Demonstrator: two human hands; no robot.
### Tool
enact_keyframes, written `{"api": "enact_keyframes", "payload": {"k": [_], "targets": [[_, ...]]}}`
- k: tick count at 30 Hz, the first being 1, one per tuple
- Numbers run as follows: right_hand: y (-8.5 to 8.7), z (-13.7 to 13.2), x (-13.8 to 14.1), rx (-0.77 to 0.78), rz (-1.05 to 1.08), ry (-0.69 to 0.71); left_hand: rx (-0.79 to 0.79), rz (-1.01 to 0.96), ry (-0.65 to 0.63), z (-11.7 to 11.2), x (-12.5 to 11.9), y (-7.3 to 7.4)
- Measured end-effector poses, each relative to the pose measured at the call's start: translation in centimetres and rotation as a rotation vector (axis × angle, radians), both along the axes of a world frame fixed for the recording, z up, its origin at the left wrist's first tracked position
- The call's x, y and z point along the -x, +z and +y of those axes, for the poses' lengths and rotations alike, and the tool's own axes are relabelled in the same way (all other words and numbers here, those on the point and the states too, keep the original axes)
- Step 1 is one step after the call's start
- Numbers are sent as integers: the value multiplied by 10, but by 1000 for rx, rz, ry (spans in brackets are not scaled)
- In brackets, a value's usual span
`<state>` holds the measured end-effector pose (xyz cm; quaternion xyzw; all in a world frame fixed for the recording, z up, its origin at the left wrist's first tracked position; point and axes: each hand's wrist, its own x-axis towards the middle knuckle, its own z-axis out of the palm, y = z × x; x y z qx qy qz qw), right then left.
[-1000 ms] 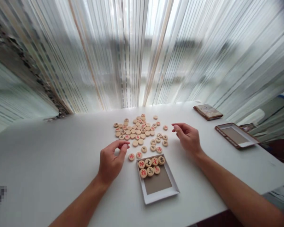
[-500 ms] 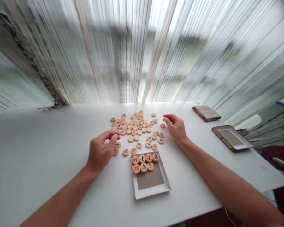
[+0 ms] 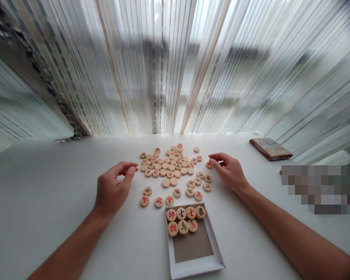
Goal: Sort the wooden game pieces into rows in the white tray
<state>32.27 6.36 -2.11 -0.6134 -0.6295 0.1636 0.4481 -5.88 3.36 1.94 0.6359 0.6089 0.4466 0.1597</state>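
Observation:
Round wooden Chinese chess pieces [image 3: 163,172] lie in a cluster on the white table, some face down and some showing red or black characters. My left hand [image 3: 113,190] hovers just left of the cluster, its fingers curved, with a gap to the thumb and nothing visible in it. My right hand [image 3: 229,171] is at the cluster's right, thumb and forefinger slightly apart. Its thumb overlaps a red-marked piece [image 3: 209,165]; I cannot tell whether they touch. Nearer me, a shallow box [image 3: 195,264] holds two rows of pieces, characters up.
A brown box-like case [image 3: 270,148] lies at the table's back right. Below it a pixelated patch hides part of the table. A striped string curtain [image 3: 169,77] hangs along the far edge. Loose pieces [image 3: 159,202] lie between cluster and box.
My left hand has drawn back leftward from the pieces, uncovering some at the cluster's left. My right hand stays beside the red-marked piece. The whole view has shifted slightly.

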Motion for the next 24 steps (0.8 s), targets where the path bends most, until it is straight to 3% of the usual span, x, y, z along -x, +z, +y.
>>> {"api": "enact_keyframes", "payload": {"k": [3, 9, 14, 18, 24], "targets": [[3, -3, 3, -42, -50, 34, -24, 86, 12, 4, 3, 1], [13, -14, 17, -118, -136, 175, -28, 192, -90, 1, -3, -3], [19, -17, 25, -169, -198, 136, -54, 207, -154, -4, -11, -4], [32, 2, 38, -127, -255, 81, -83, 209, -176, -5, -14, -4], [45, 50, 76, 93, -353, 57, -93, 209, -184, -5, -14, -7]]}}
